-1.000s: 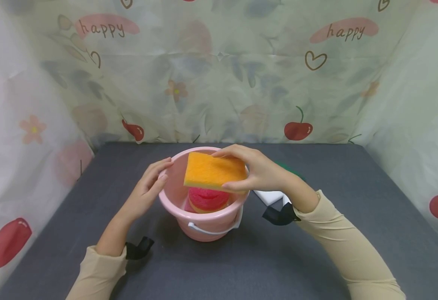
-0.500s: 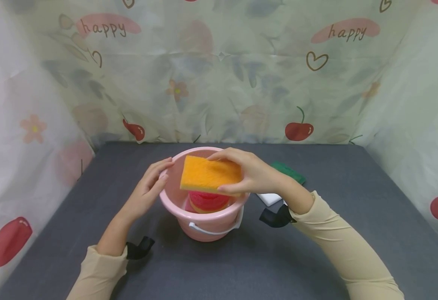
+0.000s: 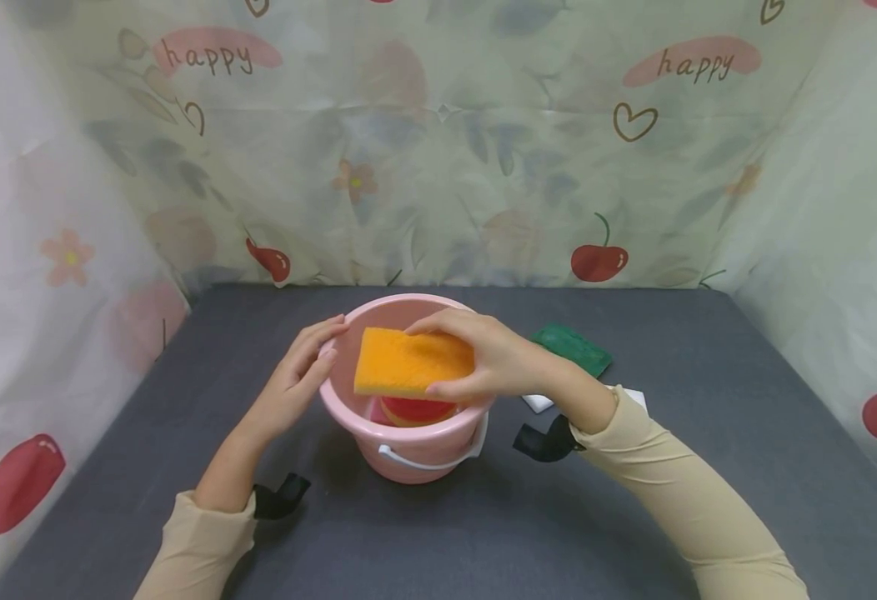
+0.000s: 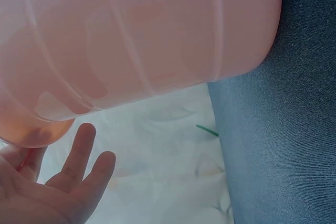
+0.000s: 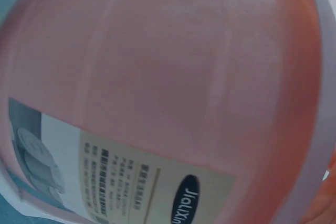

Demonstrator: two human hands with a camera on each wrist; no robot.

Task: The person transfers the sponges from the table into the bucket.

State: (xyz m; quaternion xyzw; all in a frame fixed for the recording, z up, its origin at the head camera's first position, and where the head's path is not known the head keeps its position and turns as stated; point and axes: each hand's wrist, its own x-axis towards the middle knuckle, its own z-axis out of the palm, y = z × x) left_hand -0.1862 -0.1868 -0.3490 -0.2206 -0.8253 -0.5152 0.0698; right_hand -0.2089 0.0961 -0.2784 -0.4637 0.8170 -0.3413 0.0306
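Note:
A pink bucket (image 3: 408,450) with a white handle (image 3: 431,462) stands upright on the dark table. My left hand (image 3: 299,371) holds its left rim; in the left wrist view, some of that hand's fingers (image 4: 79,153) stretch free outside the bucket wall (image 4: 131,40). My right hand (image 3: 476,354) pinches a rectangular orange sponge (image 3: 408,362), with a paler yellow layer beneath, over the bucket's mouth. Below it inside lies a red and yellow sponge (image 3: 418,411), partly covered. The right wrist view is filled by the bucket's labelled side (image 5: 157,77); the orange sponge is hidden there.
A dark green scouring pad (image 3: 573,350) lies on the table (image 3: 438,542) right of the bucket. White flat pieces (image 3: 538,403) show around the right forearm, which partly hides them. Patterned cloth (image 3: 438,167) stands behind and on both sides.
My right hand has lowered the orange sponge and brought it slightly left into the bucket's mouth, covering more of the red sponge. More of the green pad shows. My left hand stays put.

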